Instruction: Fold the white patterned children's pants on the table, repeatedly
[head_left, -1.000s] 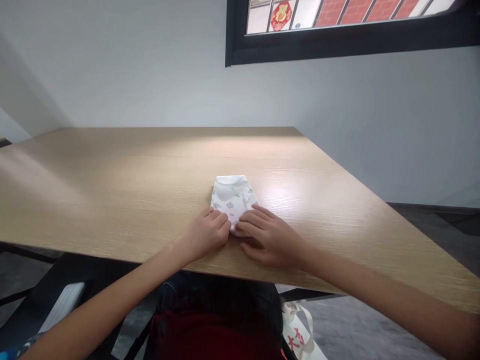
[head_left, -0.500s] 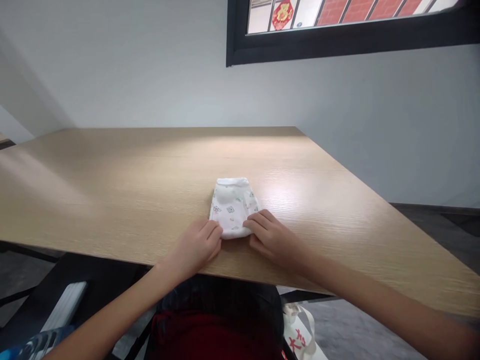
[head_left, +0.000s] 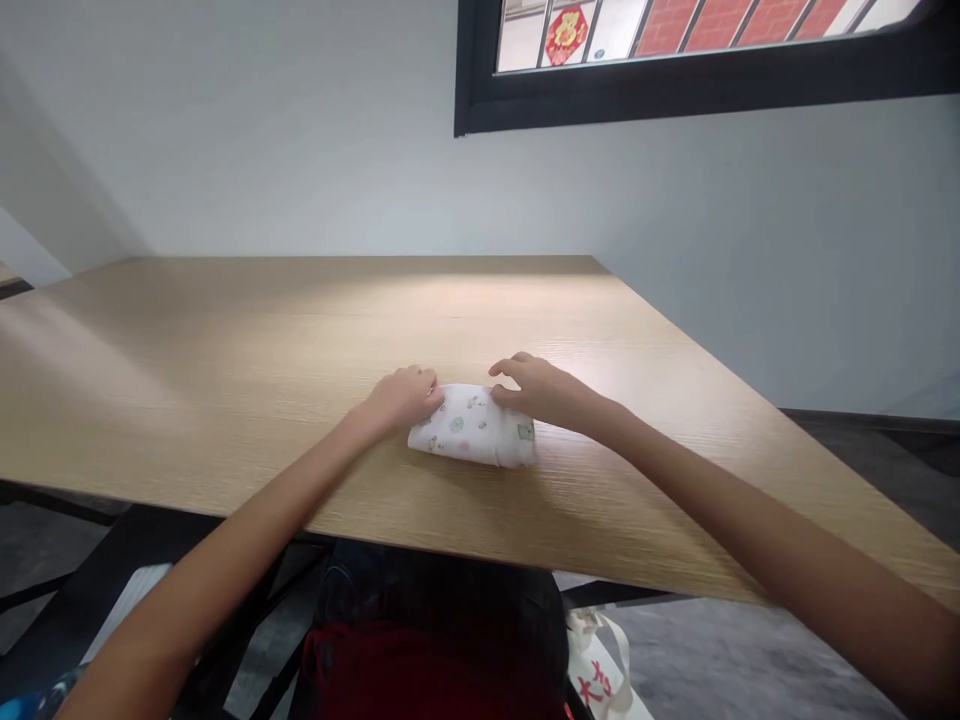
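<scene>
A small white cloth with little printed figures [head_left: 472,438] lies folded into a short thick bundle on the wooden table [head_left: 225,380], near its front edge. My left hand [head_left: 402,397] has its fingers curled over the cloth's far left end. My right hand [head_left: 541,391] is curled over its far right end. Both hands press on the top fold, and the near side of the bundle shows below them.
A grey wall stands behind the table, with a black-framed window [head_left: 675,90] at the upper right. Under the table's front edge are black table legs, my dark and red clothing [head_left: 427,660], and a white bag with red marks [head_left: 600,670].
Both hands went from the cloth's near end to its far end, and the near part was folded over. The bundle is now shorter, thicker and lies crosswise.
</scene>
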